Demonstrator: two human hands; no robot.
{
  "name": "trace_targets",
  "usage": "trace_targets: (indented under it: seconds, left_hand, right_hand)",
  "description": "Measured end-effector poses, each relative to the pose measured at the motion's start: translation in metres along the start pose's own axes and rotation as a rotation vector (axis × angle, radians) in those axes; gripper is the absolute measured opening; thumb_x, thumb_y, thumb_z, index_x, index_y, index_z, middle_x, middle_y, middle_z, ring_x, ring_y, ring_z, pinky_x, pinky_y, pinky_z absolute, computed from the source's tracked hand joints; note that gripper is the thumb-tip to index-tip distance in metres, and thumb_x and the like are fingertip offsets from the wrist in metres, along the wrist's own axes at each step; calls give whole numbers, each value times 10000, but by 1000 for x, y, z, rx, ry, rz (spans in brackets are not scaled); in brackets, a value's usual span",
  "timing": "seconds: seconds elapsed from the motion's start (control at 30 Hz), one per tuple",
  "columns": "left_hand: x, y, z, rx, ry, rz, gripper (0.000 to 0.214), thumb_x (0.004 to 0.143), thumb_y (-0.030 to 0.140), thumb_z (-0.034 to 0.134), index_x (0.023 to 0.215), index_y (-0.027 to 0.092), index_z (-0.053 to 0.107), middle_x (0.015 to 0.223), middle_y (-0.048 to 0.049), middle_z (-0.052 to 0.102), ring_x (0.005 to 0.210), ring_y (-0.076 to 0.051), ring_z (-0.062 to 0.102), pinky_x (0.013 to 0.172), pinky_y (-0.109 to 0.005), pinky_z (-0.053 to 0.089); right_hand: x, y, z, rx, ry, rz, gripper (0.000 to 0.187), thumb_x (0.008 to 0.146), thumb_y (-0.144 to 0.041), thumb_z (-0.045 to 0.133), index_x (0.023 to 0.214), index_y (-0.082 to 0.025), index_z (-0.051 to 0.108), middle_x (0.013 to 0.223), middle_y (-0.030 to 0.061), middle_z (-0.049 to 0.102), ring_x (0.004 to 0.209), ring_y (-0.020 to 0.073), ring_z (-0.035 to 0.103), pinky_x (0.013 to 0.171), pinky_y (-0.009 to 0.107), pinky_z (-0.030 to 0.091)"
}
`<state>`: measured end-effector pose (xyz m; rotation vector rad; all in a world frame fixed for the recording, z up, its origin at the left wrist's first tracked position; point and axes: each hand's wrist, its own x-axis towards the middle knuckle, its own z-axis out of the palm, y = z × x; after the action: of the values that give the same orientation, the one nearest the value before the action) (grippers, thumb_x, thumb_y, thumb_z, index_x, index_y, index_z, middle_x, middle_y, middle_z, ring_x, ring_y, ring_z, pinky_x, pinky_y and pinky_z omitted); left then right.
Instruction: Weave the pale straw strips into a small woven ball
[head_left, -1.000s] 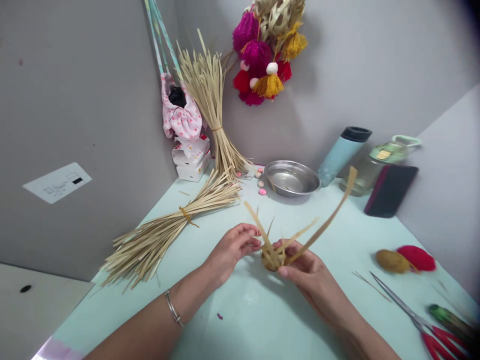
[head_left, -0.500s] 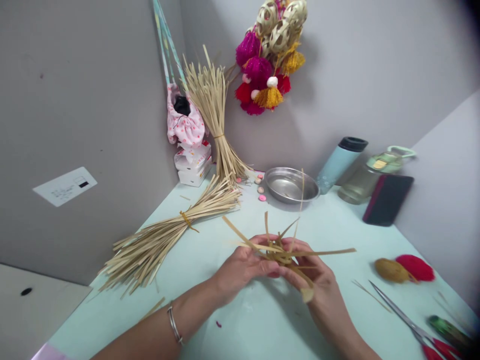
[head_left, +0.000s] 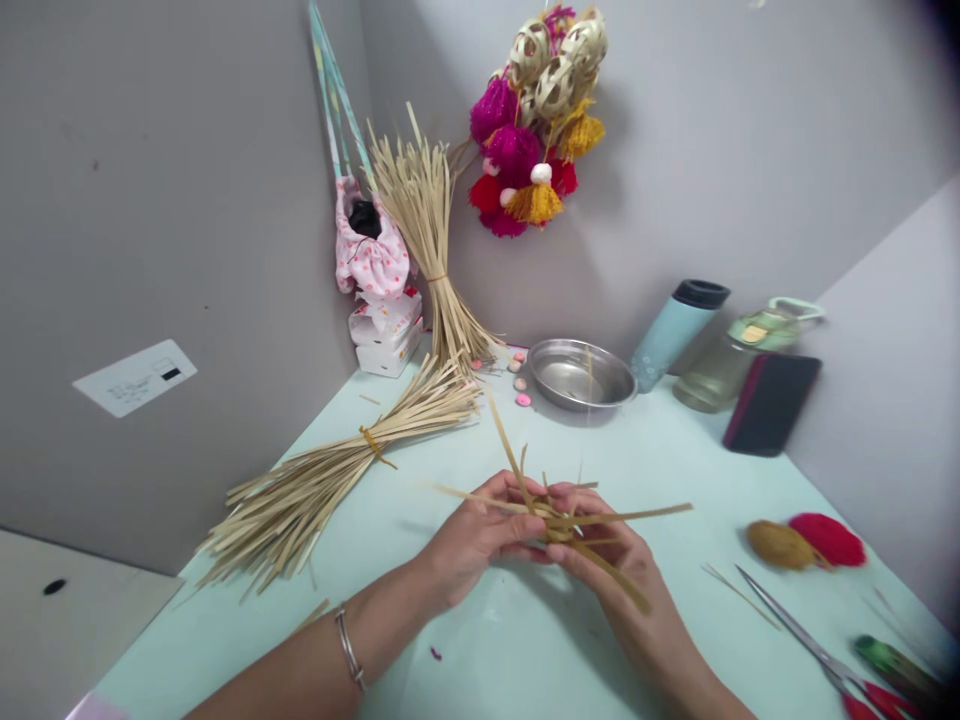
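One tied bundle (head_left: 292,505) lies left of the left hand (head_left: 476,535), which is curled, thumb and fingers pinching the woven piece (head_left: 556,531); that sits between both hands, about equally near, long strips (head_left: 649,513) running rightward past the right hand (head_left: 619,555), cupped, fingertips gripping its right side.

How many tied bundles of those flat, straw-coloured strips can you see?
2. The upright bundle stands in the back corner, beside the polka-dot pouch; the lying bundle is on the table, left of the left hand.
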<state>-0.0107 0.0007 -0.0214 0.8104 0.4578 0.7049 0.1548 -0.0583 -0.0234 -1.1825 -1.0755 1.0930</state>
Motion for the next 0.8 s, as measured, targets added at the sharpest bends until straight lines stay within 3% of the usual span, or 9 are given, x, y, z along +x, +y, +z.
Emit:
trace_targets:
  seconds: [0.2,0.3,0.4,0.47,0.57,0.7,0.8]
  left_hand:
    - [0,7,2,30,62,32,390,748,251,773,1090,171,603,1023,-65,666,944,-186,658,861,-344,524]
    - [3,11,-1,72,178,90,402,749,272,769,1103,172,608,989,-51,662,914,-168,647,872,-344,518]
    - [5,11,-3,158,207,115,437,730,290,780,1112,165,610,975,-58,671,902,-169,639,866,-333,504]
    - [5,8,-2,229,174,118,442,704,277,798,1094,161,627,979,-61,673,915,-173,633,879,-323,486]
    - [3,4,3,290,124,111,418,667,241,816,1048,171,658,978,-45,661,908,-163,619,863,-293,475]
    - [0,0,7,308,99,99,400,654,228,817,1027,186,677,975,-31,637,889,-151,596,828,-269,470]
    - [-1,-3,5,369,89,127,388,666,232,810,1037,206,699,996,-28,613,915,-157,578,845,-271,457]
  right_hand:
    - [5,-5,-8,-39,-37,40,398,724,-317,804,1095,-283,662,1279,79,586,1185,312,571,923,404,518]
    - [11,-10,-23,-116,123,73,460,739,-392,775,1158,-264,633,1235,101,629,1131,307,593,889,407,516]
    - [12,-21,-37,-301,296,16,322,795,-436,712,1059,-259,663,1073,67,672,1048,269,596,861,361,488]
    - [7,-33,-41,-359,343,-74,197,817,-418,697,946,-270,683,1013,34,657,971,230,601,819,306,477]
    - [-3,-53,-36,-463,200,-212,110,855,-379,661,855,-279,706,1009,22,637,962,211,594,766,252,470]
    - [-9,-63,-22,-599,-157,-155,169,928,-335,573,996,-305,725,925,21,652,854,187,616,749,258,470]
    - [-9,-57,-14,-643,-259,-128,223,955,-313,522,1063,-303,716,886,28,633,806,183,614,698,267,464]
